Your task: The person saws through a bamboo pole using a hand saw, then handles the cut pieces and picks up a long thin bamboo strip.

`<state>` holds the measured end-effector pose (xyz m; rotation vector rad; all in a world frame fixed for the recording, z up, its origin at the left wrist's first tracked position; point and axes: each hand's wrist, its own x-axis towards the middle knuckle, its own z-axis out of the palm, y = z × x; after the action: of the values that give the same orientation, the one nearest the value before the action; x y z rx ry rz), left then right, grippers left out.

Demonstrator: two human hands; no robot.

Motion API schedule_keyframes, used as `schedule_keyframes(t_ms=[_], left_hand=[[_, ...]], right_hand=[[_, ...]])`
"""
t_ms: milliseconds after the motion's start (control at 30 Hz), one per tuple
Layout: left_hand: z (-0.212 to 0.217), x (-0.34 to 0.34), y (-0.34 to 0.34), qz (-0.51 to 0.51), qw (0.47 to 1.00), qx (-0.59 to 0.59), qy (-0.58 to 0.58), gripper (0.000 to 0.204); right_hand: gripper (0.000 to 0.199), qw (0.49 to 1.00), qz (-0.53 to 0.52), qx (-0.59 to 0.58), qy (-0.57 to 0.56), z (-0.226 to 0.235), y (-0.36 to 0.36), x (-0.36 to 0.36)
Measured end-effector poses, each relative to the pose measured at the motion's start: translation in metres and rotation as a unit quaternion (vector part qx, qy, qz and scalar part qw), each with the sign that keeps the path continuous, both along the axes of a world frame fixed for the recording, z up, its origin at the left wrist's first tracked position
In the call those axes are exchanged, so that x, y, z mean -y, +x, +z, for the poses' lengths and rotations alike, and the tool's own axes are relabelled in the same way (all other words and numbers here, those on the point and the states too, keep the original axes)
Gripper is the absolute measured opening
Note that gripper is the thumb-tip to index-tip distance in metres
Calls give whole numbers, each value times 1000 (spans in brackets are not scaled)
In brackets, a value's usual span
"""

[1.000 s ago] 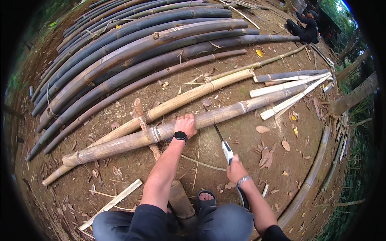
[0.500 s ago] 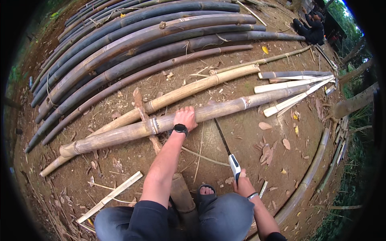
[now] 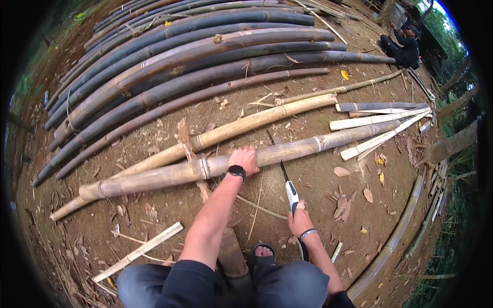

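My left hand (image 3: 245,159) is wrapped over a thick tan bamboo pole (image 3: 144,183), left of the saw. In my right hand (image 3: 301,223) is the white and dark handle of a handsaw (image 3: 291,196). Its dark blade meets the pole just right of my left hand, and the tip shows on the far side. The pole hides the blade's middle, so I cannot tell how deep it sits. A thinner, paler bamboo pole (image 3: 251,120) lies behind, and a rough stick (image 3: 184,135) crosses under the thick pole.
Many long dark bamboo poles (image 3: 205,72) lie side by side at the far left. Split bamboo strips (image 3: 354,124) surround the pole's right end. A short bamboo piece (image 3: 232,256) lies between my legs. A person (image 3: 405,49) sits at the far right.
My right hand has pushed the saw away from me and slightly left; its tip now shows beyond the pole. My left hand keeps its grip. The whole view has shifted slightly.
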<state>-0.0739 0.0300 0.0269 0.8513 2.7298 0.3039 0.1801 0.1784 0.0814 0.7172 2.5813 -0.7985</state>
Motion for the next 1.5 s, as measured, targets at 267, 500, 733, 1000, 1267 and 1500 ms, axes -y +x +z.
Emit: schedule_keyframes(t_ms=[267,500,733,1000,1267,1500], left_hand=[[-1,-6,5,7,1000,-27,3,57],[20,-5,-14,-26,995,70,-70,66],[42,18,-12,3,988,113,-105,65],[11,21,21,-15,996,-88,-19,110],[35,14,-1,-52,993,65,-89,72],[12,19,-35,-83,969,222,-66,86]], right_hand=[[49,1000,-1,-15,1,1,57,-11],[39,999,-18,-30,0,3,7,5],[33,999,17,-15,-29,47,-6,18],[39,998,-18,-46,-29,-13,26,12],[40,996,-9,-70,-47,17,23,-1],[33,992,9,-98,-77,43,20,-18]])
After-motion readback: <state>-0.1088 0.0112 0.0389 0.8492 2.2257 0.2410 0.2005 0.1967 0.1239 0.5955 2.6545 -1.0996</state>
